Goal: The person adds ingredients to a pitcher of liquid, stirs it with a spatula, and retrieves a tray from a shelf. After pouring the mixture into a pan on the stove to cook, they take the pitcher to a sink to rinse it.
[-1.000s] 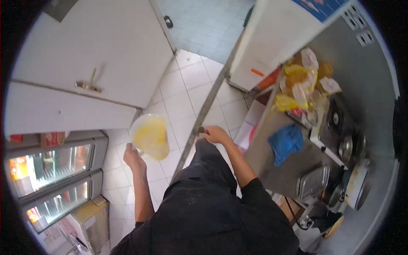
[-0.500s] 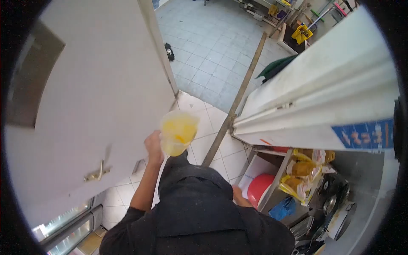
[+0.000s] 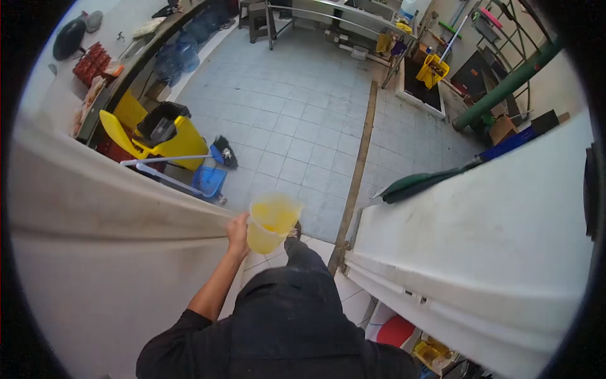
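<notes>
My left hand is closed on the side of a translucent plastic jug, probably at its handle, which my fingers hide. Yellow contents show through the jug's wide mouth; whether they are liquid or solid I cannot make out. The jug is carried in front of my body, over the doorway floor. My right hand is out of sight in this view.
A doorway opens onto a blue-tiled floor. To the left stand a yellow bin and a blue dustpan. A white door is on the right, with a dark green umbrella-like item behind it. A yellow mop bucket stands farther back.
I have moved forward into the doorway, so more of the tiled room shows. The shelf at right has slid toward the bottom edge. My right hand has left the view; the jug stays in my left.
</notes>
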Demonstrator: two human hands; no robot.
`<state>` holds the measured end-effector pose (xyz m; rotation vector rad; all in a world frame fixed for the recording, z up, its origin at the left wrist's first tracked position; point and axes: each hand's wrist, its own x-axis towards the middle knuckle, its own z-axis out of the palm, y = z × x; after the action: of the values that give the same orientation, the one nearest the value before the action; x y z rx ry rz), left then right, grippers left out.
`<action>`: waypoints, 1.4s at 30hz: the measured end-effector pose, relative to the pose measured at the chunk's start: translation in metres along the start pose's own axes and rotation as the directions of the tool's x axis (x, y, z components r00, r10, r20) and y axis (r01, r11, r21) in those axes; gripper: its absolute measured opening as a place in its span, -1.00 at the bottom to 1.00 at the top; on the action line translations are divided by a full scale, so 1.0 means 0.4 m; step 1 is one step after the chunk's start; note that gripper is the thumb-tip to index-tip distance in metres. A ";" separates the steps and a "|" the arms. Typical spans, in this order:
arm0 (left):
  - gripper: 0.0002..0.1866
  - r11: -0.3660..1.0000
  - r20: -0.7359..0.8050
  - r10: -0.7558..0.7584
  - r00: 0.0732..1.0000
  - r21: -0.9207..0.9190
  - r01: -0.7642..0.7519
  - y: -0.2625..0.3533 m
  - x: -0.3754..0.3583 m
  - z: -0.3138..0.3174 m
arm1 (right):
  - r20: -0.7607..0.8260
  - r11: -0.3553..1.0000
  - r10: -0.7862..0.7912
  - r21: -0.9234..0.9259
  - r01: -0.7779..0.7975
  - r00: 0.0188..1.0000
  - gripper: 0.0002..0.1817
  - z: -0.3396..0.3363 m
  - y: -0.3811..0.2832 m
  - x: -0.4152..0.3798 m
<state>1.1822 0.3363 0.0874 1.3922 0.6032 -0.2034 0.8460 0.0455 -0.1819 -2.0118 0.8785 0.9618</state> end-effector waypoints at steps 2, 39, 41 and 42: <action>-0.79 1.000 -0.005 0.001 1.000 0.023 -0.001 0.057 0.110 0.078 | -0.029 1.000 -0.015 0.019 0.016 0.999 -0.67 -0.148 -0.127 0.125; -0.78 0.937 0.086 0.239 0.967 -0.280 -0.207 1.455 2.549 2.265 | 0.219 0.617 -0.356 -0.676 0.404 0.909 -0.71 -2.328 -1.636 2.284; -0.81 0.924 0.075 0.213 0.974 -0.341 -0.176 1.556 2.670 2.414 | -0.284 0.964 -0.177 -0.245 0.107 0.942 -0.66 -2.709 -2.012 2.105; -0.82 0.904 0.079 0.241 0.967 -0.381 -0.194 1.608 2.720 2.492 | -0.471 0.954 -0.265 -0.257 0.157 0.841 -0.66 -2.833 -2.112 2.085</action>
<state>2.6731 -0.2681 0.1416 1.0585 0.3534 0.0069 2.3141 -0.6826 -0.0950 -2.5420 0.8144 0.4134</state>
